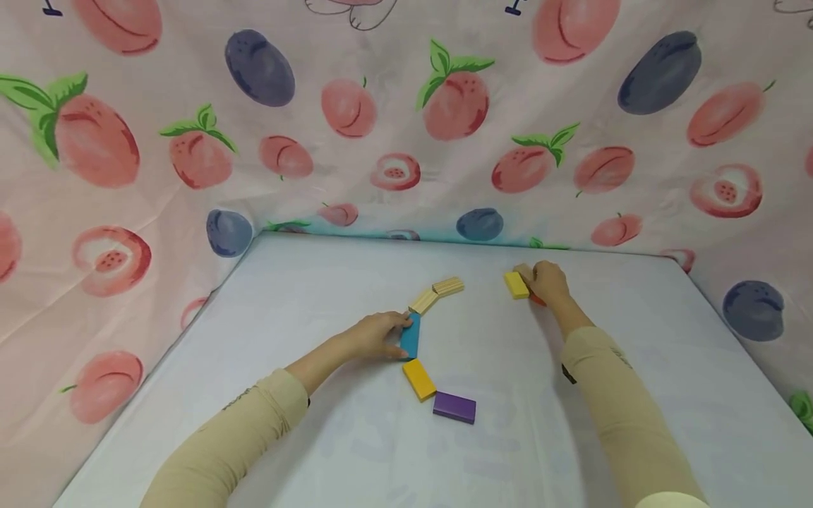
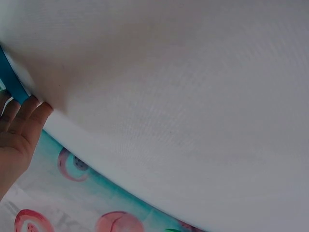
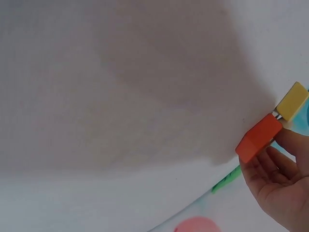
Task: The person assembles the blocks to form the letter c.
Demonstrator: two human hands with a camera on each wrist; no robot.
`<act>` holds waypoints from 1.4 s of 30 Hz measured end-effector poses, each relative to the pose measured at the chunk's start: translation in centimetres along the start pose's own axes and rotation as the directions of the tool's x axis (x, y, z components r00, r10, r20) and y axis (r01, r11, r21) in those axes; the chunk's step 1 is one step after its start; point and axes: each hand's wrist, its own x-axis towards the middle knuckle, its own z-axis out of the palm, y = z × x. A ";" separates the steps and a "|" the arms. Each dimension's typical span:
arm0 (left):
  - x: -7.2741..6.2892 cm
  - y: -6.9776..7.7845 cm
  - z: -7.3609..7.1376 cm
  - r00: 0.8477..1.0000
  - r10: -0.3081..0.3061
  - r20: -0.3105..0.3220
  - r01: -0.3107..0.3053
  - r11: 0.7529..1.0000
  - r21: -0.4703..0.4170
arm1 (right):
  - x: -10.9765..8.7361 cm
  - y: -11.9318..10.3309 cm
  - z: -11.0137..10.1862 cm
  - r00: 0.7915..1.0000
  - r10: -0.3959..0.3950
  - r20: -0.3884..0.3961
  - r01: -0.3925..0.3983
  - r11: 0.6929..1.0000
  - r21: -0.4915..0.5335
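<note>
My left hand [image 1: 375, 335] holds a blue block [image 1: 411, 337], thumb at its near end and fingers at its far end. In the left wrist view the fingers [image 2: 29, 113] touch the edge of the blue block [image 2: 10, 77]. Beyond it lie two pale wooden blocks, one [image 1: 423, 301] close to the blue one and one [image 1: 448, 286] farther right. My right hand [image 1: 549, 281] pinches an orange-red block [image 3: 259, 137] between thumb and fingers, mostly hidden in the head view. Beside that block lies a yellow block [image 1: 516, 285], also seen in the right wrist view.
Nearer me, a darker yellow block [image 1: 419, 379] meets the blue block, and a purple block [image 1: 454, 407] follows it in a curved line. The white table [image 1: 317, 282] ends at a fruit-patterned cloth [image 1: 394, 127] behind and at the sides.
</note>
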 end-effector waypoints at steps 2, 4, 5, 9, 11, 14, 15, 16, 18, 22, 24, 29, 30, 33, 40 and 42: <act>0.1 0.1 0.0 1.000 -0.004 0.002 0.004 1.000 0.008 | -0.2 0.1 -0.1 1.000 0.006 -0.004 -0.006 1.000 0.011; 0.1 0.1 0.0 1.000 -0.005 0.001 0.005 1.000 0.019 | -0.3 0.1 -0.3 1.000 0.000 -0.010 0.000 1.000 0.018; 0.2 0.0 0.1 1.000 -0.006 0.001 0.006 1.000 0.022 | -0.3 0.2 -0.3 1.000 -0.004 -0.015 0.004 1.000 0.019; 0.3 -0.2 0.2 1.000 0.001 0.001 -0.001 1.000 0.026 | -0.2 0.2 -0.3 0.999 -0.031 -0.019 0.032 0.999 0.025; 0.4 -0.2 0.2 1.000 0.002 0.003 -0.003 1.000 0.025 | -0.2 0.1 -0.3 0.999 -0.050 -0.013 0.050 0.998 0.027; 0.4 -0.2 0.2 1.000 0.004 0.004 -0.004 1.000 0.021 | -0.2 0.0 -0.4 0.997 -0.074 -0.009 0.074 0.997 0.031; 0.3 -0.2 0.2 1.000 0.003 0.004 -0.003 1.000 0.020 | -0.2 -0.1 -0.5 0.997 -0.079 -0.009 0.079 0.996 0.030; 0.3 -0.2 0.2 1.000 0.002 0.004 -0.002 1.000 0.019 | -0.2 -0.2 -0.6 0.997 -0.079 -0.007 0.079 0.996 0.033; 0.3 -0.2 0.2 1.000 0.000 0.004 0.000 1.000 0.018 | -0.2 -0.4 -0.7 0.997 -0.083 -0.005 0.083 0.996 0.035; 0.3 -0.1 0.2 1.000 -0.002 0.004 0.001 1.000 0.023 | -0.3 -0.8 -0.8 0.995 -0.095 0.002 0.095 0.995 0.030; 0.3 -0.1 0.2 1.000 -0.001 0.004 0.001 1.000 0.023 | -0.4 -1.0 -0.9 0.994 -0.108 0.002 0.107 0.994 0.025; 0.2 0.0 0.1 1.000 0.005 0.005 -0.005 1.000 0.030 | -0.3 -1.4 -1.0 0.988 -0.157 -0.002 0.157 0.987 0.035; 0.2 0.0 0.1 1.000 0.008 0.003 -0.008 0.999 0.032 | -0.2 -1.5 -1.0 0.986 -0.167 -0.001 0.167 0.985 0.041; 0.2 0.0 0.1 1.000 0.016 -0.002 -0.016 0.999 0.034 | -0.1 -1.9 -0.9 0.981 -0.193 0.007 0.192 0.980 0.054; 0.2 0.0 0.1 1.000 0.031 -0.003 -0.030 0.999 0.034 | 0.2 -3.2 -0.8 0.976 -0.212 0.041 0.210 0.976 0.060; 0.2 0.0 0.0 1.000 0.024 0.000 -0.024 0.999 0.034 | 0.2 -3.6 -0.7 0.972 -0.231 0.048 0.228 0.972 0.063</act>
